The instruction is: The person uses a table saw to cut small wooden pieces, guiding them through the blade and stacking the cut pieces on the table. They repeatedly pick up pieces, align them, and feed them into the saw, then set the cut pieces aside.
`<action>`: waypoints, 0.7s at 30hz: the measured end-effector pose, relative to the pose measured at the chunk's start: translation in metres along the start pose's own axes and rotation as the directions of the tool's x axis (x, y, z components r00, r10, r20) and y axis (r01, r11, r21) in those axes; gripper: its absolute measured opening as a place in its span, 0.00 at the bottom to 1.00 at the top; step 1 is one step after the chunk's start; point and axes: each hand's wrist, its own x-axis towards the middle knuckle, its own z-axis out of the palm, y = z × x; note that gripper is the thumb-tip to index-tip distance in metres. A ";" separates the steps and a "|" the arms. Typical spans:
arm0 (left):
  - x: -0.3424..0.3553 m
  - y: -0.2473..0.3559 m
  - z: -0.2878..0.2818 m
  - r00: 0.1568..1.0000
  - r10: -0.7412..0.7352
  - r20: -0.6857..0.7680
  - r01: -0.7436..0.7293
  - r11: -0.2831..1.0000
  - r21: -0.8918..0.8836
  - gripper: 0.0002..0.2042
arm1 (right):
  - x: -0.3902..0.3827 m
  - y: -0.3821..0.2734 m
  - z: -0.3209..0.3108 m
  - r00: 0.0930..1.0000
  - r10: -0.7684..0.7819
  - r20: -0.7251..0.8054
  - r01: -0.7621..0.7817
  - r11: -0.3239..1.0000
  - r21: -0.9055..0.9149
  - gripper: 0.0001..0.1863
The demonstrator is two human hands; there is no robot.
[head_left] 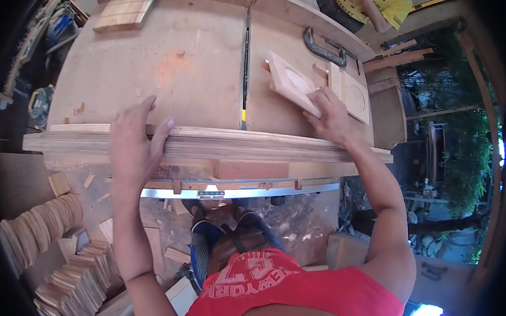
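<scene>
Across the front of the workbench (205,92) lies a long stack of thin wooden strips (252,145). My left hand (133,138) rests over the left part of this stack, its thumb spread from the fingers, holding nothing. With my right hand (329,114) I grip the near end of a flat wooden panel (286,77) that has a round recess. The panel is tilted, its far end pointing up and left. Beside it on the right lies a second pale panel with a round outline (359,99), partly hidden by my right hand.
A black C-clamp (323,52) sits at the bench's far right. A dark, narrow slot (246,62) crosses the top. A wooden board (125,14) lies far left. Below the front edge is a silver spirit level (240,193). Stacked wood pieces (72,284) stand lower left. Another person (376,6) is beyond the bench.
</scene>
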 end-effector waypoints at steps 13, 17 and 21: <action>-0.007 -0.006 -0.002 0.992 0.129 -0.003 -0.129 0.991 0.040 0.17 | 0.033 -0.007 0.022 0.861 -0.049 0.506 0.043 0.999 0.025 0.24; -0.007 -0.005 0.006 0.993 0.120 -0.004 -0.119 0.989 0.085 0.16 | 0.053 0.029 0.044 0.973 0.062 0.222 -0.063 0.998 -0.004 0.31; -0.006 0.000 0.007 0.996 0.094 0.011 -0.095 0.989 0.110 0.15 | 0.052 0.060 0.075 0.893 0.345 0.288 -0.392 0.911 0.124 0.40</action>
